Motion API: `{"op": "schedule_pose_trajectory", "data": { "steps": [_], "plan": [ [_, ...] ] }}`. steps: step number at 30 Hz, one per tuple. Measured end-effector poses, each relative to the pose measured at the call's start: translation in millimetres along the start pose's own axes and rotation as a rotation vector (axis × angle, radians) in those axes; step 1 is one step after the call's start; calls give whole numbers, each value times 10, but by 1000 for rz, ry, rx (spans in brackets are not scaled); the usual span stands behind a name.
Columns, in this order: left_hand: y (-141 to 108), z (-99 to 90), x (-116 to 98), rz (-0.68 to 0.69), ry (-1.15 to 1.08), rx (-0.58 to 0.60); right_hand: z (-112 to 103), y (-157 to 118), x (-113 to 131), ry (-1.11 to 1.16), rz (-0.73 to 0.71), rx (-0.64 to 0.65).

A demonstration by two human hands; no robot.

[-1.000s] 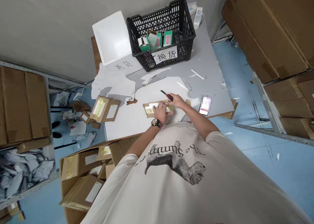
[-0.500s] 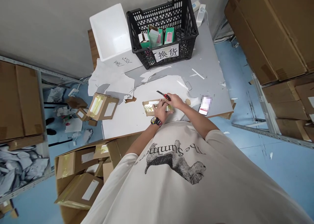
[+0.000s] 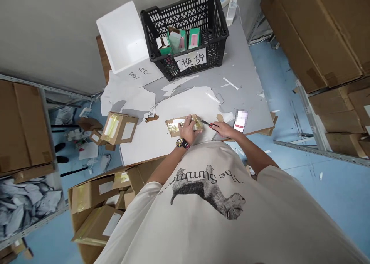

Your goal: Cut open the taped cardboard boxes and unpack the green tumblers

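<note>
A small cardboard box [image 3: 174, 128] with shiny yellowish tape and a white label lies on the white sheet near the table's front edge. My left hand [image 3: 187, 130], with a watch on its wrist, rests on top of this box with its fingers spread. My right hand [image 3: 223, 129] is closed around a red and black utility knife [image 3: 213, 125]. Its blade points left, and the tip is by the right end of the box; whether it touches, I cannot tell.
A taped carton [image 3: 120, 128] stands at the table's left edge. At the back are a white foam bin [image 3: 121, 36] and a black crate [image 3: 187, 59] holding several green boxes. A phone [image 3: 239, 121] lies at right. Below left, a large open carton [image 3: 71, 210] holds several boxes.
My right hand has moved right with the knife, from above the box to beside its right end. My left hand stays on the box. The view has shifted slightly.
</note>
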State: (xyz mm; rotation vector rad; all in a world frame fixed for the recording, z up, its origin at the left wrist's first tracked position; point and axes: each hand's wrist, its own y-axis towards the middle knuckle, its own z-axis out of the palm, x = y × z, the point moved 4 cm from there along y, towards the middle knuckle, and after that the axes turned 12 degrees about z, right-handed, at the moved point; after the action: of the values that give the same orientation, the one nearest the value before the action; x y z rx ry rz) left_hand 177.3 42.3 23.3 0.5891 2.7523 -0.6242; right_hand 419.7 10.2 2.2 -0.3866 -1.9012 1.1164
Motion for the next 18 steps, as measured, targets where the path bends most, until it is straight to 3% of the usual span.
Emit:
{"op": "schedule_pose_trajectory", "data": {
  "steps": [11,18],
  "plan": [
    [21,23,20,6,22,20,171,37,182,-288,8,-38],
    [62,-88,-19,1,-8,42,163,23,268,-455,-18,-184]
  ]
}}
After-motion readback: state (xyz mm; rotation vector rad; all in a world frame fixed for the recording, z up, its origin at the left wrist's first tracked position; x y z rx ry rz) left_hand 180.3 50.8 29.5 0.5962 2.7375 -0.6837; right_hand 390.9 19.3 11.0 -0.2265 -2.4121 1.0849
